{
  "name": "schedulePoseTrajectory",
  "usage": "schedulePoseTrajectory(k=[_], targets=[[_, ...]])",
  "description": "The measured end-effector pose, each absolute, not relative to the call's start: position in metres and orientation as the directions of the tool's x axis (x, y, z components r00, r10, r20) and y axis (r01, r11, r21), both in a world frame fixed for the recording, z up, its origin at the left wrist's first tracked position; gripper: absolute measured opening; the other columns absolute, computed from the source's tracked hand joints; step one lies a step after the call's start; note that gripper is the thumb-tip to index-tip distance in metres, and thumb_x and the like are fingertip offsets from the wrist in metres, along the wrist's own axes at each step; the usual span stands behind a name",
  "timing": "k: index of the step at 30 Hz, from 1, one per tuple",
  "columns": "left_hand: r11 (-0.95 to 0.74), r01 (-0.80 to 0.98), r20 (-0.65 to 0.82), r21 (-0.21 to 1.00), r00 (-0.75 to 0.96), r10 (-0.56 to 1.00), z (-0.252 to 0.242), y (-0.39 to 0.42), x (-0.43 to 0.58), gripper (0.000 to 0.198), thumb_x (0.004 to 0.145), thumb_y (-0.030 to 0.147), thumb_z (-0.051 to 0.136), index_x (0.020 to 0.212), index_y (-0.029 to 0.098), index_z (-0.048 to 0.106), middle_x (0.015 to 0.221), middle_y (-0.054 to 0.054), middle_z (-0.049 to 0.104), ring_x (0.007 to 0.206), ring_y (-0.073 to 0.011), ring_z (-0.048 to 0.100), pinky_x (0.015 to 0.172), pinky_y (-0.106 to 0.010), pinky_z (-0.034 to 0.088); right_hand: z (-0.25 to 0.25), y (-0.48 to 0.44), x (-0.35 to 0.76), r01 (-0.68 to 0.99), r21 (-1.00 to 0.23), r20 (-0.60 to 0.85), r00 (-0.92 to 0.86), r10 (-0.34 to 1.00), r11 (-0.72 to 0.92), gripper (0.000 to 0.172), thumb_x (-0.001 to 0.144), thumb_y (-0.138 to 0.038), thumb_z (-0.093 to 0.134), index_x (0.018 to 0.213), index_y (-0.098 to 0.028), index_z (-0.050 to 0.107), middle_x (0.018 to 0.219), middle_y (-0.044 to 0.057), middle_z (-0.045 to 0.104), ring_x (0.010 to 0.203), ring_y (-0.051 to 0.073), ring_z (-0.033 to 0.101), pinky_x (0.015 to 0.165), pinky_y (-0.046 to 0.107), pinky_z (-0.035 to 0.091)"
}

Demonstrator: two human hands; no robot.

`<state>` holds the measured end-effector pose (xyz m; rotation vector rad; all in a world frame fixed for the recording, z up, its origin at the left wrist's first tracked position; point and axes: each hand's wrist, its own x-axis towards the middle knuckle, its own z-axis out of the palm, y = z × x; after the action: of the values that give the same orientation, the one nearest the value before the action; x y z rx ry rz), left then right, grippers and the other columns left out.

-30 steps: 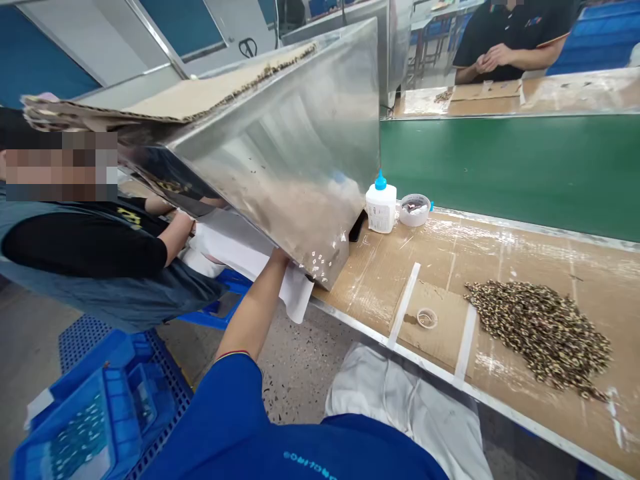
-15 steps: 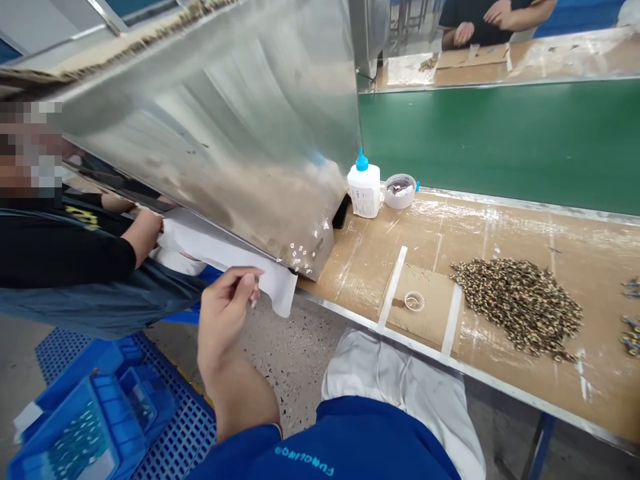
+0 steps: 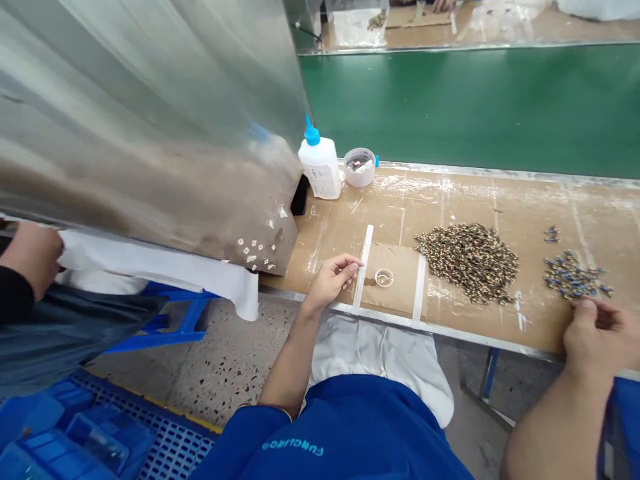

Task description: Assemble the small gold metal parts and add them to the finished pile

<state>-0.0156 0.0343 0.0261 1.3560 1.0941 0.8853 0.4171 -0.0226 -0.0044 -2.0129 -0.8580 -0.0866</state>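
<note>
My left hand (image 3: pixel 331 281) is over the table's front edge, beside the left white tape strip (image 3: pixel 363 267). Its thumb and fingertips are pinched together; whatever is between them is too small to make out. Just right of it, a shallow clear round dish (image 3: pixel 385 278) sits on a taped-down cardboard piece (image 3: pixel 397 260). My right hand (image 3: pixel 600 330) rests at the right, thumb and forefinger closed at the near edge of a small cluster of blue-and-brass pieces (image 3: pixel 570 275). Between the hands lies a big heap of small brass-and-dark metal parts (image 3: pixel 467 263).
A white bottle with a blue nozzle (image 3: pixel 321 167) and a tape roll (image 3: pixel 360 167) stand by the metal panel (image 3: pixel 200 147). Beyond runs a green belt (image 3: pixel 475 107). At left are another person's hand (image 3: pixel 33 250) and blue bins (image 3: pixel 100 437).
My left hand has moved right from beside the metal panel to near the dish. My right hand has come into view at the right. The view has shifted right and down.
</note>
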Motion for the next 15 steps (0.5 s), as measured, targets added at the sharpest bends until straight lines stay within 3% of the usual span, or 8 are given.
schedulePoseTrajectory(k=[3, 8, 15], targets=[[0.086, 0.062, -0.100, 0.994, 0.279, 0.955, 0.018, 0.036, -0.005, 0.025, 0.094, 0.043, 0.057, 0.097, 0.020, 0.065, 0.068, 0.004, 0.054, 0.050, -0.0062, 0.045, 0.046, -0.019, 0.039, -0.004, -0.022, 0.416, 0.529, -0.712, 0.357, 0.839, 0.411, -0.462, 0.026, 0.051, -0.058, 0.049, 0.057, -0.033, 0.048, 0.055, 0.013, 0.052, 0.053, 0.031, 0.053, 0.064, 0.056, 0.045], [0.040, 0.044, -0.049, 0.998, 0.228, 0.973, 0.006, 0.029, -0.005, 0.018, 0.089, 0.036, 0.061, 0.084, 0.020, 0.058, 0.066, 0.005, 0.047, 0.051, -0.0072, 0.040, 0.047, -0.020, 0.035, -0.002, -0.023, 0.413, 0.533, -0.701, 0.338, 0.833, 0.437, -0.474, 0.019, 0.051, -0.049, 0.049, 0.058, -0.033, 0.047, 0.057, 0.013, 0.055, 0.055, 0.030, 0.054, 0.064, 0.053, 0.047], [-0.144, 0.163, 0.113, 0.976, 0.182, 0.977, 0.001, 0.017, -0.008, 0.024, 0.096, 0.036, 0.054, 0.082, 0.018, 0.064, 0.076, -0.002, 0.060, 0.070, -0.0125, 0.057, 0.065, -0.025, 0.047, 0.003, -0.023, 0.410, 0.502, -0.682, 0.286, 0.853, 0.438, -0.533, 0.009, 0.054, -0.036, 0.052, 0.057, -0.031, 0.045, 0.054, 0.008, 0.051, 0.058, 0.029, 0.056, 0.070, 0.052, 0.049]])
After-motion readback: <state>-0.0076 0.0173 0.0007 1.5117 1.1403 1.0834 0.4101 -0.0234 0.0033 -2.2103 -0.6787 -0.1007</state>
